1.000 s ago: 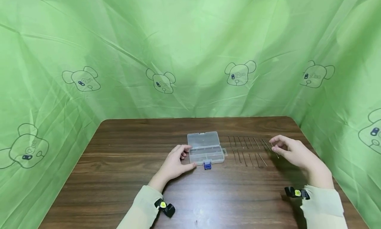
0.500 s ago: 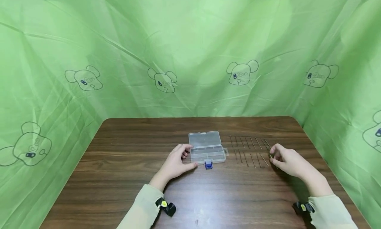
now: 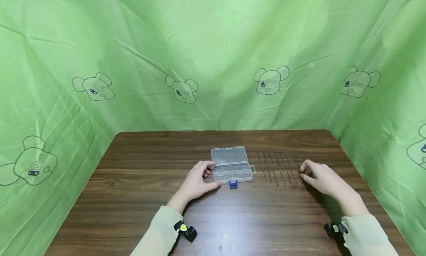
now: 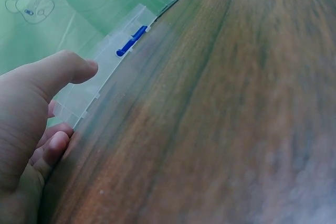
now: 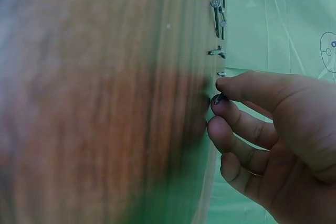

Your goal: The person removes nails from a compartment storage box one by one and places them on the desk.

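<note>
A clear plastic compartment box (image 3: pixel 232 171) stands on the table with its lid laid back and its blue front latch (image 3: pixel 233 184) hanging down. My left hand (image 3: pixel 194 182) holds the box by its left end, thumb at the front corner and fingers at the side. Thin metal nails lie in two rows right of the box, a far row (image 3: pixel 282 159) and a near row (image 3: pixel 283 179). At the right end of the rows, my right hand (image 3: pixel 321 179) pinches a nail (image 5: pixel 219 98) between thumb and forefinger, low over the table. Most of that nail is hidden by the fingers.
The brown wood-grain table (image 3: pixel 133 196) ends at a far edge just behind the box and nails. Green cloth (image 3: pixel 213 63) printed with bear heads hangs behind and at both sides. A clear hanging tab (image 3: pixel 253 169) sticks out from the box's right end towards the nails.
My right hand has come nearer to me with the nail, from between the rows to the near row's right end, then shifted slightly left. The left hand keeps its place on the box.
</note>
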Demonstrator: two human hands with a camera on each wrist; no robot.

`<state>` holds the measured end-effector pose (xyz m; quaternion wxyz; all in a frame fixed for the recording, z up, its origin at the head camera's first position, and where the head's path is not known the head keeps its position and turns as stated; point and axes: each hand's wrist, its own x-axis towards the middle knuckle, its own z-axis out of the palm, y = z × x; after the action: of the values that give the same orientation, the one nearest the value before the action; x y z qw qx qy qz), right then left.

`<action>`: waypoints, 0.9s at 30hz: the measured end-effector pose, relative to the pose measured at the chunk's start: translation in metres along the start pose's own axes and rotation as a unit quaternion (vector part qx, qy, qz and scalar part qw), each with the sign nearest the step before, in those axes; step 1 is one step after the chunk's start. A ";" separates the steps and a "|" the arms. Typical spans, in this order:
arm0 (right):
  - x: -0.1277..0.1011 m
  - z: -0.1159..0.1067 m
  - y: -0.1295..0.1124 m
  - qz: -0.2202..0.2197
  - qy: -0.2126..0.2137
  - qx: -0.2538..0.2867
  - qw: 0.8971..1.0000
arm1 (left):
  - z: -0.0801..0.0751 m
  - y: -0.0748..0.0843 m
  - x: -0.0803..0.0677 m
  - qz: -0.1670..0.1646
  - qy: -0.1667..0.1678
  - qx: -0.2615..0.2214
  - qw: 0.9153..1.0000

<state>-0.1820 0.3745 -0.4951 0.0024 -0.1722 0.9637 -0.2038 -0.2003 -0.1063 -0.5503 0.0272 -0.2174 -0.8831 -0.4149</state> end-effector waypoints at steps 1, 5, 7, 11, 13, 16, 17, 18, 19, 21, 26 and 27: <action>0.001 0.000 0.000 -0.001 0.000 -0.001 1.000 | 0.000 0.000 0.000 0.000 0.000 -0.001 1.000; 0.002 -0.001 -0.001 -0.002 -0.004 -0.005 1.000 | 0.001 0.000 0.000 -0.002 0.000 0.001 1.000; 0.003 -0.001 -0.001 0.000 -0.008 -0.008 1.000 | 0.001 0.000 0.000 -0.002 0.000 0.001 1.000; 0.005 -0.002 -0.002 0.011 -0.010 -0.017 1.000 | 0.000 0.000 0.000 -0.002 0.001 0.002 1.000; 0.007 -0.003 -0.004 0.020 -0.012 -0.019 1.000 | -0.001 0.000 0.000 -0.002 0.000 0.002 1.000; 0.009 -0.007 -0.007 0.035 -0.028 -0.014 0.999 | -0.001 0.000 0.000 -0.002 0.001 0.003 1.000; 0.011 -0.009 -0.009 0.040 -0.037 -0.009 0.998 | -0.001 0.000 0.000 -0.002 0.001 0.003 1.000; 0.012 -0.012 -0.011 0.045 -0.046 -0.005 0.998 | 0.000 0.000 0.000 -0.002 0.000 0.002 1.000; 0.013 -0.015 -0.013 0.050 -0.054 -0.001 0.997 | 0.000 0.000 -0.001 -0.002 0.000 0.003 1.000; 0.015 -0.021 -0.018 0.061 -0.067 0.007 0.996 | 0.000 0.000 -0.001 -0.002 0.000 0.002 1.000; 0.021 -0.038 -0.037 0.088 -0.065 0.047 0.993 | 0.001 -0.001 0.000 0.000 0.004 0.006 1.000; 0.023 -0.040 -0.041 0.088 -0.061 0.054 0.993 | 0.002 -0.001 0.000 0.000 0.003 0.007 1.000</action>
<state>-0.1926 0.3476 -0.4404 0.0882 -0.0982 0.9608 -0.2439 -0.2007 -0.1055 -0.5518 0.0317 -0.2156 -0.8861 -0.4091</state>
